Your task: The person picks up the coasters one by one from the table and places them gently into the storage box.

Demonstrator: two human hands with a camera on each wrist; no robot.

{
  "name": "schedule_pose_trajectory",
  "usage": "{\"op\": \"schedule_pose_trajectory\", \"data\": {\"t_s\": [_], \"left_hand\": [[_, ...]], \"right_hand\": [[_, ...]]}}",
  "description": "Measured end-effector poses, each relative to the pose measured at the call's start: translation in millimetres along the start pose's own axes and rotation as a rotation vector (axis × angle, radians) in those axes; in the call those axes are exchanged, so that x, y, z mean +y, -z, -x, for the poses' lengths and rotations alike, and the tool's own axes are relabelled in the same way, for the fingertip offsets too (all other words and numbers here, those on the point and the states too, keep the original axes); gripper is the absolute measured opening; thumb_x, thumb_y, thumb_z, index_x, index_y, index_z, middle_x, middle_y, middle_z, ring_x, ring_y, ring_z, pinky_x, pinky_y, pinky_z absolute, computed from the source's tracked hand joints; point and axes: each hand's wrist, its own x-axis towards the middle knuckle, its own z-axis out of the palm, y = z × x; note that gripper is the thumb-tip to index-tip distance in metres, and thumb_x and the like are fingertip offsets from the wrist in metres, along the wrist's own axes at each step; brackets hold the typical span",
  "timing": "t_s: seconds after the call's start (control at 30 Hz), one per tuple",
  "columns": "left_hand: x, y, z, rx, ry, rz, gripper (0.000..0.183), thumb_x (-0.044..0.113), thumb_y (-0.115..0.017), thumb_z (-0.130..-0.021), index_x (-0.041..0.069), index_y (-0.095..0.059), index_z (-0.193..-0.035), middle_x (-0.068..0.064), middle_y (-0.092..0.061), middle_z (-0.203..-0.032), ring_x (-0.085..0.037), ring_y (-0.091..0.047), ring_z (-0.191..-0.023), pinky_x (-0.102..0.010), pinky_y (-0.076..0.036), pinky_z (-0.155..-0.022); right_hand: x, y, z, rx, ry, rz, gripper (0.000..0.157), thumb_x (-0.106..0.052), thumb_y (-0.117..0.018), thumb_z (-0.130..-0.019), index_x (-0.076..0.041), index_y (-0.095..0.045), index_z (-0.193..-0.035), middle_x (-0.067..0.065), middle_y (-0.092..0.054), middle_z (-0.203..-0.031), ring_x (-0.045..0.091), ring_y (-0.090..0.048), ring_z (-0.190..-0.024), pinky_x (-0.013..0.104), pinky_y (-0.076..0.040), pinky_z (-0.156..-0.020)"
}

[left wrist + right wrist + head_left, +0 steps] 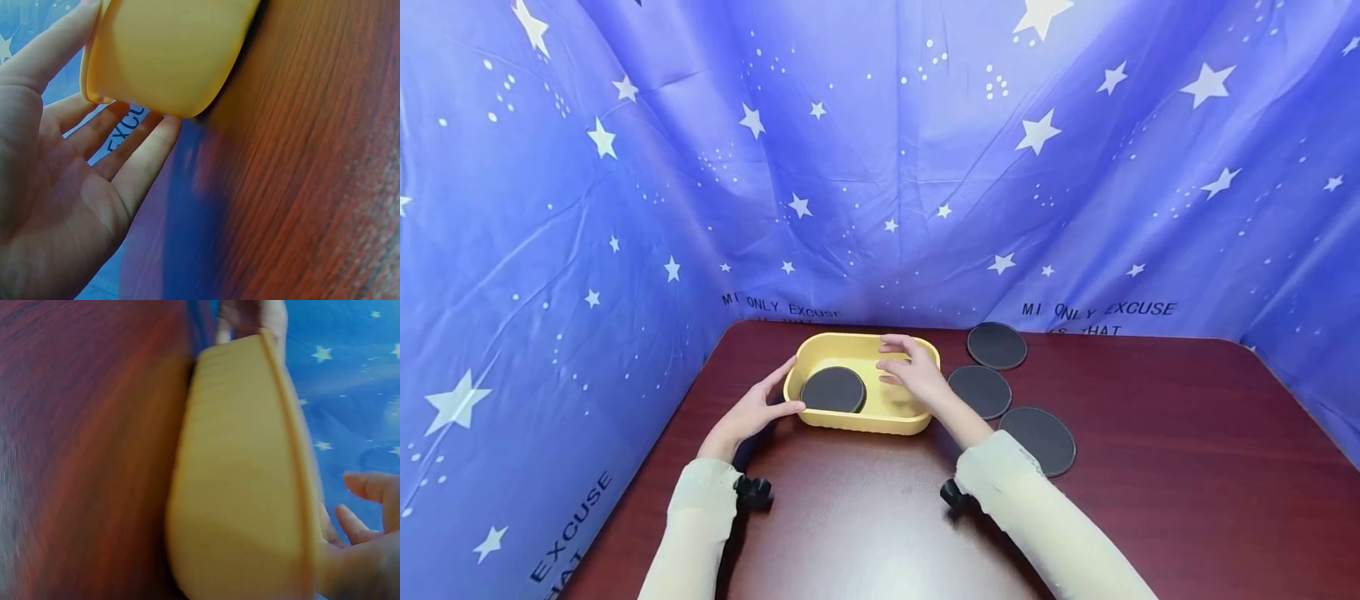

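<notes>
A yellow rectangular bin (pixel 865 423) stands on the table. One black round coaster (pixel 833 390) shows inside it, at the left. My left hand (pixel 751 418) touches the bin's left end; in the left wrist view the fingers of my left hand (pixel 69 162) lie fairly straight against the bin's end (pixel 162 50), the thumb up by the rim. Over the bin's right half hovers my right hand (pixel 913 373), fingers spread, nothing seen between them. In the right wrist view the bin's side (pixel 237 469) partly hides the right hand (pixel 369 550).
Three more coasters lie on the table right of the bin: a far one (pixel 997 346), a middle one (pixel 981 392) and a near one (pixel 1037 442), partly behind the right sleeve (pixel 1052 517). A blue starry curtain (pixel 895 167) hangs behind the dark red table (pixel 1187 467).
</notes>
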Motion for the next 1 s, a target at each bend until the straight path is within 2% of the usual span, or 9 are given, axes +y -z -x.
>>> {"op": "schedule_pose_trajectory", "data": {"t_s": [0.13,0.23,0.4,0.57,0.67,0.73,0.83,0.9,1.0], "left_hand": [[-1.5,-0.1,5.8,0.008,0.02,-0.025,0.083,0.022,-0.071,-0.092,0.023,-0.024,-0.16,-0.009,-0.022,-0.167,-0.036,-0.011,-0.155,-0.062,-0.01,-0.123],[1.1,2.1,5.8,0.009,-0.006,-0.009,0.082,0.018,-0.071,-0.093,0.019,-0.023,-0.16,-0.011,-0.022,-0.167,-0.036,-0.012,-0.155,-0.061,-0.011,-0.124],[3.0,4.2,2.2,0.002,-0.024,0.014,0.082,0.015,-0.069,-0.093,0.018,-0.022,-0.16,-0.011,-0.021,-0.167,-0.036,-0.012,-0.155,-0.06,-0.011,-0.124],[-1.2,3.5,2.4,0.009,-0.006,-0.001,0.082,0.018,-0.07,-0.093,0.02,-0.023,-0.16,-0.009,-0.021,-0.167,-0.035,-0.012,-0.155,-0.059,-0.011,-0.124],[-1.4,1.9,2.8,0.012,0.001,-0.007,0.083,0.018,-0.071,-0.093,0.021,-0.023,-0.16,-0.009,-0.022,-0.167,-0.034,-0.012,-0.155,-0.059,-0.01,-0.124],[-0.6,0.3,2.4,0.008,-0.001,-0.011,0.083,0.018,-0.071,-0.092,0.021,-0.023,-0.16,-0.009,-0.022,-0.167,-0.034,-0.012,-0.155,-0.059,-0.011,-0.125],[1.0,-1.6,1.7,0.002,-0.005,-0.003,0.083,0.018,-0.071,-0.092,0.02,-0.023,-0.16,-0.009,-0.021,-0.167,-0.034,-0.012,-0.155,-0.059,-0.01,-0.125],[1.7,-2.0,1.5,0.002,-0.003,-0.006,0.084,0.019,-0.071,-0.092,0.02,-0.023,-0.16,-0.009,-0.022,-0.167,-0.034,-0.012,-0.155,-0.059,-0.011,-0.124],[2.0,-1.7,1.3,0.006,0.001,-0.01,0.084,0.018,-0.071,-0.092,0.02,-0.022,-0.16,-0.009,-0.022,-0.167,-0.035,-0.012,-0.155,-0.06,-0.01,-0.124]], "right_hand": [[-12.8,14.5,18.4,-0.069,0.058,0.004,0.052,-0.002,-0.062,-0.095,0.002,-0.045,-0.144,0.031,-0.046,-0.144,0.031,-0.065,-0.113,0.039,-0.058,-0.094],[-20.7,26.5,28.5,-0.108,0.082,0.034,0.055,-0.005,-0.064,-0.094,0.0,-0.044,-0.146,0.025,-0.045,-0.149,0.039,-0.06,-0.123,0.041,-0.056,-0.098],[-27.4,48.9,45.8,-0.12,0.109,0.136,0.06,-0.011,-0.067,-0.093,-0.003,-0.043,-0.147,0.021,-0.043,-0.153,0.043,-0.052,-0.134,0.042,-0.051,-0.105],[-26.5,73.4,64.8,-0.13,0.137,0.199,0.062,-0.012,-0.069,-0.092,-0.005,-0.043,-0.148,0.025,-0.04,-0.153,0.046,-0.049,-0.134,0.026,-0.052,-0.098],[-22.0,91.3,75.6,-0.145,0.175,0.217,0.063,-0.008,-0.069,-0.092,0.0,-0.041,-0.148,0.028,-0.041,-0.151,0.048,-0.049,-0.133,0.019,-0.053,-0.094],[-18.4,104.9,83.4,-0.145,0.201,0.247,0.064,-0.007,-0.069,-0.091,0.001,-0.04,-0.148,0.027,-0.043,-0.15,0.039,-0.054,-0.131,0.018,-0.053,-0.093],[-13.3,126.6,95.4,-0.14,0.242,0.308,0.063,-0.005,-0.07,-0.091,0.002,-0.041,-0.147,0.02,-0.049,-0.148,0.016,-0.059,-0.126,0.018,-0.053,-0.093],[-10.6,140.5,102.8,-0.133,0.264,0.345,0.062,-0.004,-0.07,-0.09,0.002,-0.043,-0.146,0.008,-0.053,-0.145,0.002,-0.059,-0.121,0.017,-0.053,-0.093],[-7.3,159.2,113.1,-0.12,0.281,0.371,0.061,-0.003,-0.07,-0.09,0.004,-0.044,-0.144,-0.014,-0.055,-0.14,-0.006,-0.058,-0.119,0.017,-0.052,-0.094]]}}
